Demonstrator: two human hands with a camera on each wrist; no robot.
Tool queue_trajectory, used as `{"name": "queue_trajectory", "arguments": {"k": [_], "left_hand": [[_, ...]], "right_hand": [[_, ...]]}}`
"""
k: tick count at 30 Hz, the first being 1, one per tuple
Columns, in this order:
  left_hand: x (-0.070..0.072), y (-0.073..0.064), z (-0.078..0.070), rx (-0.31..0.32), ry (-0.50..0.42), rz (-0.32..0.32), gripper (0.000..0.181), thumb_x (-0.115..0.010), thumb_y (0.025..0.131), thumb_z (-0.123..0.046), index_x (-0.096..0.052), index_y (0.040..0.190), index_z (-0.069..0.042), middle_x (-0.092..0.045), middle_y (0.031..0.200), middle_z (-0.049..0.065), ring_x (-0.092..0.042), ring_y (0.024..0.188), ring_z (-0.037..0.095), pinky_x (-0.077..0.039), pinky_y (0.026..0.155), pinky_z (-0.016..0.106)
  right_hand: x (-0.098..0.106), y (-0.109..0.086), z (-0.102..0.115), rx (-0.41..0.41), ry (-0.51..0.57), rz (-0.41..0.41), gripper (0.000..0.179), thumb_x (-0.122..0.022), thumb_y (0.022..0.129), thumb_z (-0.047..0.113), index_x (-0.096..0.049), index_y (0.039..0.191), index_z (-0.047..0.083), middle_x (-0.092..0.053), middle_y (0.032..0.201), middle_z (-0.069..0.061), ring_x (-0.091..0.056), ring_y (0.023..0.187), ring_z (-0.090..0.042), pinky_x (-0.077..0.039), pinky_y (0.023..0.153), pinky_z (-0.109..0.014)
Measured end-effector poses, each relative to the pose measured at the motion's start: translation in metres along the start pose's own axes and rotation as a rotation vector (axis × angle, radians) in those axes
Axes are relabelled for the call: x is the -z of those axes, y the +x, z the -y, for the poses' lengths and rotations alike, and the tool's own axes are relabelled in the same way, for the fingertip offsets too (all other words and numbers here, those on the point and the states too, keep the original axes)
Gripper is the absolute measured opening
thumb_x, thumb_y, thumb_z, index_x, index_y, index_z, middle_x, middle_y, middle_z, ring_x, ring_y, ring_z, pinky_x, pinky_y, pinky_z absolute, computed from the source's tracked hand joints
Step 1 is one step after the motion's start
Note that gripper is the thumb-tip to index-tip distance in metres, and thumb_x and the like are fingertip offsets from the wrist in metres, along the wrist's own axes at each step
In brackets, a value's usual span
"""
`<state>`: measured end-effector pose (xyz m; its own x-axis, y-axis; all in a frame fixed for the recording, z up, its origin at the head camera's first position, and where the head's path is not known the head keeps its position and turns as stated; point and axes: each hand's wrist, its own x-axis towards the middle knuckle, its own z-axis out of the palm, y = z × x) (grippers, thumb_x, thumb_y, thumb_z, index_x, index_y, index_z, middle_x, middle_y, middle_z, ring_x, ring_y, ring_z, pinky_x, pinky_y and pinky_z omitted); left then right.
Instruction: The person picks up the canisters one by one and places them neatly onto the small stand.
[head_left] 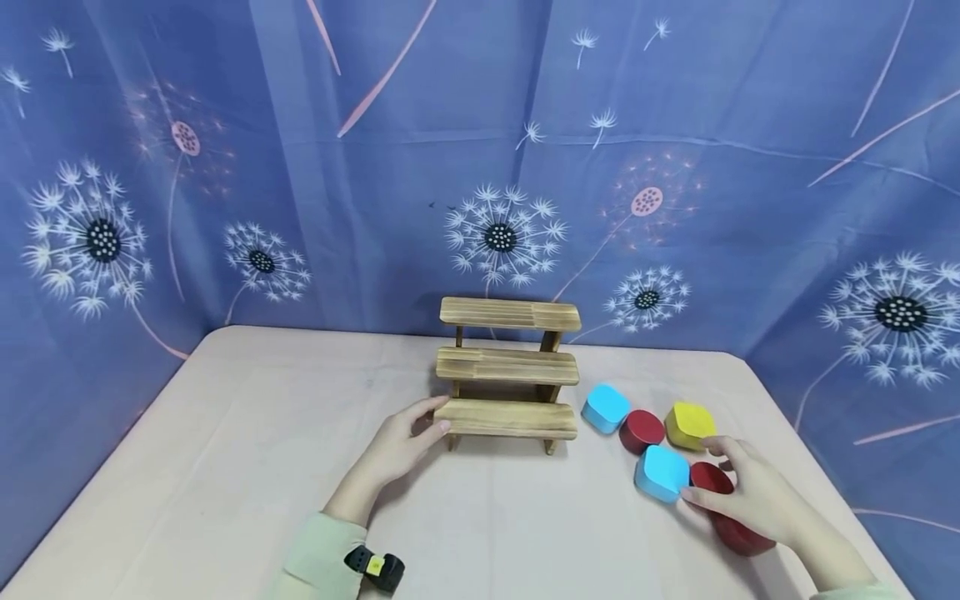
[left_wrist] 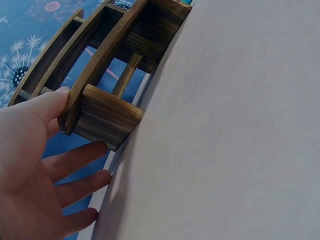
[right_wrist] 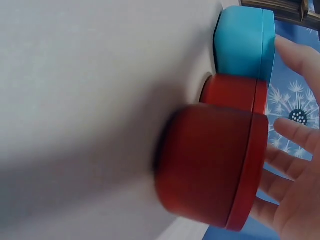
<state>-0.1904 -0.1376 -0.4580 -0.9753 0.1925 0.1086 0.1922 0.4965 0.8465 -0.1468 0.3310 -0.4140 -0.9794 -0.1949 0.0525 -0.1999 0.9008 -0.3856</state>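
A three-step wooden stand (head_left: pixel 506 418) is upright near the middle of the table's far side. My left hand (head_left: pixel 401 446) pinches the left end of its lowest step between thumb and index finger; the other fingers spread below in the left wrist view. On the right, my right hand (head_left: pixel 753 492) reaches over the tins with spread fingers. Its thumb tip is right at the near blue tin (head_left: pixel 662 473), and its index finger is close to the yellow tin (head_left: pixel 690 425). Under this hand are a red round tin (head_left: pixel 711 477) and a nearer red tin (right_wrist: pixel 210 165), partly hidden in the head view.
Between the stand and the right hand are another blue tin (head_left: pixel 606 407) and a red round tin (head_left: pixel 642 431). A pale cloth covers the table (head_left: pixel 225 467). Behind and beside it hangs a blue curtain (head_left: pixel 390 208) printed with dandelions.
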Motion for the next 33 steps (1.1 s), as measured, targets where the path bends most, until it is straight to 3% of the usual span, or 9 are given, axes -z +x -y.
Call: {"name": "queue_trajectory", "arguments": {"k": [9,18,28,33], "left_hand": [[-0.001,0.001,-0.002,0.019,-0.008,0.004,0.048,-0.058,0.093,-0.036,-0.051,0.137,-0.017,-0.05,0.14,0.007,-0.042,0.133,0.031,-0.03,0.11,0.05],[-0.002,0.001,-0.001,0.026,-0.004,-0.01,0.048,-0.059,0.092,-0.036,-0.051,0.136,-0.018,-0.051,0.139,0.007,-0.044,0.132,0.032,-0.031,0.109,0.051],[-0.002,0.0,0.0,0.037,-0.01,-0.011,0.048,-0.06,0.092,-0.036,-0.051,0.136,-0.019,-0.052,0.138,0.008,-0.045,0.13,0.031,-0.032,0.109,0.051],[-0.003,0.0,0.002,0.048,-0.012,-0.005,0.048,-0.058,0.093,-0.038,-0.05,0.137,-0.02,-0.052,0.139,0.006,-0.045,0.13,0.031,-0.032,0.108,0.051]], "right_hand": [[-0.004,-0.009,-0.012,-0.024,0.001,0.02,0.076,-0.082,0.069,0.042,-0.051,0.123,-0.002,-0.061,0.113,-0.017,-0.061,0.09,-0.027,-0.05,0.066,-0.029],[-0.011,-0.012,-0.016,-0.034,-0.003,-0.001,0.074,-0.082,0.068,0.041,-0.051,0.123,0.002,-0.064,0.105,-0.01,-0.055,0.076,-0.003,-0.048,0.063,-0.023],[-0.01,-0.008,-0.019,-0.107,0.039,0.082,0.075,-0.079,0.073,0.041,-0.049,0.127,-0.001,-0.063,0.105,-0.011,-0.057,0.083,-0.017,-0.048,0.061,-0.023],[-0.01,-0.008,-0.021,-0.096,0.042,0.064,0.073,-0.08,0.072,0.039,-0.05,0.125,-0.001,-0.064,0.105,-0.013,-0.059,0.084,-0.02,-0.048,0.061,-0.023]]}}
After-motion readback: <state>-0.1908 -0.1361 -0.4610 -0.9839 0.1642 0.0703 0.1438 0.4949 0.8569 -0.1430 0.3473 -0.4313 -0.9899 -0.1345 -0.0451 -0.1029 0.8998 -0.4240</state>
